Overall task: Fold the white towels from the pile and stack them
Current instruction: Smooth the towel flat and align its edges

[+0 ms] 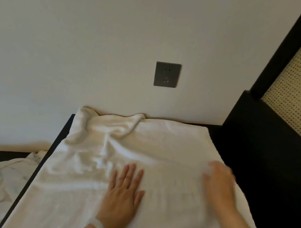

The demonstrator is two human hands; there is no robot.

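1. White towel [161, 150] lies spread on the dark desk [250, 157]; the hands rest on it, left hand [125, 189] flat, right hand [219, 186] blurred but seemingly flat.
2. Risk: the bunched far corner [120, 124] could fold in crooked.

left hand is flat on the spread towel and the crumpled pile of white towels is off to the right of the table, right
Not quite: the head view shows the crumpled pile off to the left of the table, not the right. The left hand is indeed flat on the spread towel.

No legible text or labels anywhere
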